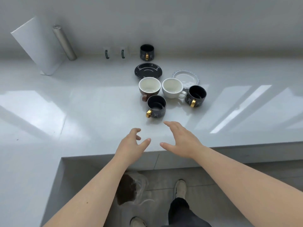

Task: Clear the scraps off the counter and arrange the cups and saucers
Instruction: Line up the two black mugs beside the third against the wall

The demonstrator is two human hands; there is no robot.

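Note:
Several cups stand grouped on the white counter [82, 112]. Nearest me is a black cup with a gold handle [156, 106]. Behind it sit a brown cup with a white inside [149, 87] and a white cup [173, 88]. Another black gold-handled cup [196, 96] is at the right, a third [147, 52] by the back wall. A black saucer [148, 70] and a pale speckled saucer [186, 78] lie behind the group. My left hand [132, 145] and right hand [180, 139] hover empty, fingers spread, just short of the nearest black cup.
Two clear glass mugs with dark handles [114, 53] stand at the back wall. A metal cylinder [64, 42] and a leaning white board [38, 46] are at the back left. Below the counter edge is a clear bag holding brown scraps [131, 189], beside my feet.

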